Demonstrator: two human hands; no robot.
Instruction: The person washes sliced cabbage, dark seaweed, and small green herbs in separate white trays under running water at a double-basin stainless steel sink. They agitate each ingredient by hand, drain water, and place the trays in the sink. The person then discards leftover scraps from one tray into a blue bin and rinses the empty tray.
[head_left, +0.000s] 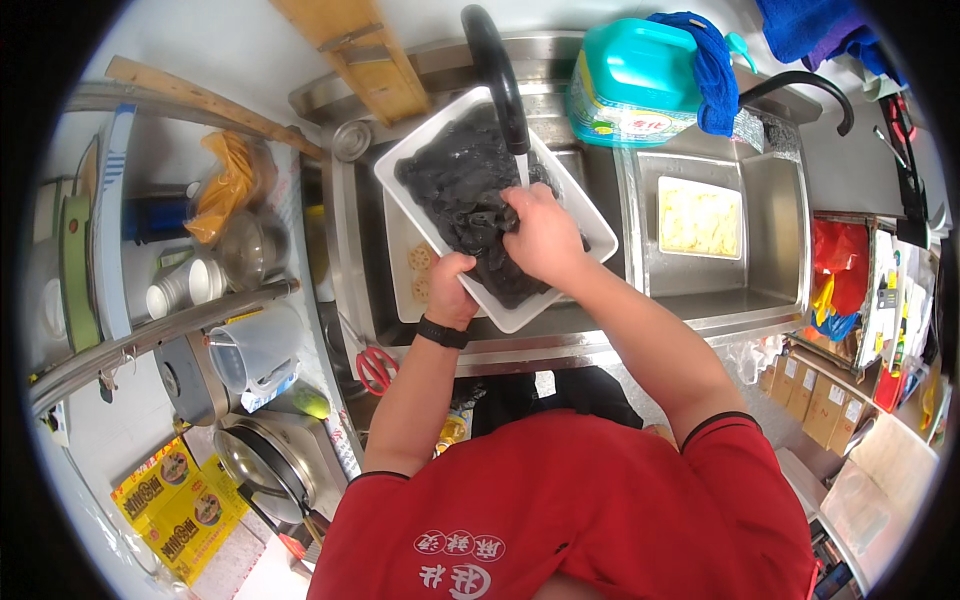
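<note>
A white rectangular plastic tray (495, 315) full of dark, wet, sheet-like food (457, 187), perhaps kelp or wood ear, sits tilted over the left sink basin. Gripping its near left rim is my left hand (452, 292), thumb on top, a black band on the wrist. My right hand (544, 232) is in the dark food, with pieces between thumb and fingers. From the black faucet (499, 82) water runs down beside my right fingers. Partly hidden below lies another white tray (409, 304) with lotus root slices (420, 259).
In the right basin (772, 262) stands a white tray of pale yellow food (699, 219). A turquoise jug (634, 82) with a blue cloth (712, 71) stands behind, near a second black faucet (806, 79). Red-handled scissors (375, 367) lie at the left front edge. A wooden board-like slicer (367, 67) leans behind.
</note>
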